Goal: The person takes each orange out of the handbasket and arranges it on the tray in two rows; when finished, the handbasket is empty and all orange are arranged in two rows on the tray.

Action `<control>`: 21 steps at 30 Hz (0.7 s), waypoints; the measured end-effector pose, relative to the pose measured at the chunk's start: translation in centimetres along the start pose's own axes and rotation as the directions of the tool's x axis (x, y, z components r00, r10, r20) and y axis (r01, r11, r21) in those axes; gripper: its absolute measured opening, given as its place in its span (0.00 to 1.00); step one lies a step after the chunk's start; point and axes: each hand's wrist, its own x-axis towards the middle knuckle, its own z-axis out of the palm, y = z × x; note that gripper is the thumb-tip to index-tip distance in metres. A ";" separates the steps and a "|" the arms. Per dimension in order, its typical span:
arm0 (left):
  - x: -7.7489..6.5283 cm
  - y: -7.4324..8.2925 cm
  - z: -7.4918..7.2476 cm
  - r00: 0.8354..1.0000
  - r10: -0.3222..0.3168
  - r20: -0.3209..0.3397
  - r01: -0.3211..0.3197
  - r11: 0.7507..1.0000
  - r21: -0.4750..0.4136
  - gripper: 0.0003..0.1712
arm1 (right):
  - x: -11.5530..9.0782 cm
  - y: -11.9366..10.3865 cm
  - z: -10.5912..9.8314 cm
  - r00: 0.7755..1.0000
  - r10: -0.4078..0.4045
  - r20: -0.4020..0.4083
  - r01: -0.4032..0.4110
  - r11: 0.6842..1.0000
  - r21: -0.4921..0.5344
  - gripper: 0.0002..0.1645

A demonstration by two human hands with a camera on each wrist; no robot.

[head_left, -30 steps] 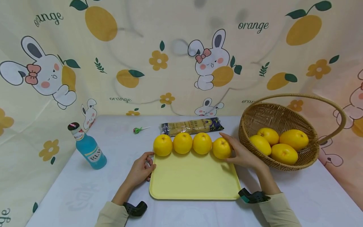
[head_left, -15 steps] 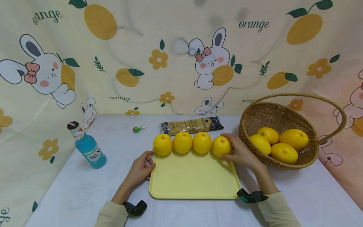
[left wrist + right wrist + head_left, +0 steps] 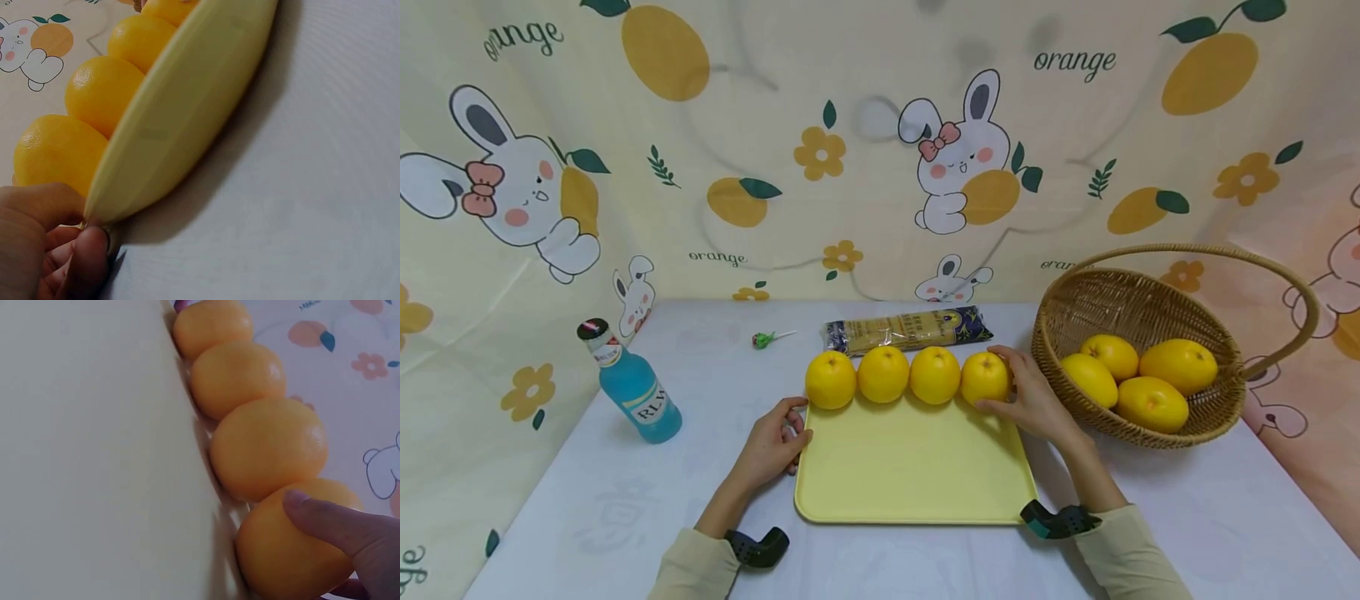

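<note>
A pale yellow tray (image 3: 910,467) lies on the table, with a row of several round yellow oranges (image 3: 883,375) along its far edge. My left hand (image 3: 771,446) grips the tray's left rim near the far corner; the left wrist view shows thumb and fingers (image 3: 90,256) pinching that corner beside the end orange (image 3: 59,153). At the row's other end, my right hand (image 3: 1033,400) holds the rightmost orange (image 3: 985,377), thumb in front and fingers behind. In the right wrist view the thumb lies over this orange (image 3: 287,550), which sits against its neighbour (image 3: 269,450).
A wicker basket (image 3: 1048,333) with several yellow fruits stands right of the tray. Behind the row lies a long gold and dark-blue packet (image 3: 910,330). A lollipop (image 3: 763,340) lies farther left, and a blue bottle (image 3: 643,400) stands at the left.
My right hand has moved slightly left and away from me, bringing the rightmost orange into line with the row. Its thumb has come round the front. The left hand has stayed on the tray.
</note>
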 end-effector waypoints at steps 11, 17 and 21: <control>0.0 0.2 -0.1 1.000 -0.026 0.014 0.026 1.000 -0.007 0.26 | 0.1 -0.3 0.3 1.000 0.019 -0.002 -0.019 1.000 0.012 0.53; 0.0 0.1 -0.1 1.000 -0.025 0.014 0.025 1.000 -0.008 0.26 | 0.0 -0.5 0.2 1.000 -0.002 0.009 0.002 1.000 0.001 0.57; 0.0 0.1 0.0 1.000 -0.020 0.013 0.020 1.000 -0.010 0.27 | -0.1 -0.6 0.0 1.000 -0.022 0.013 0.023 0.999 -0.023 0.60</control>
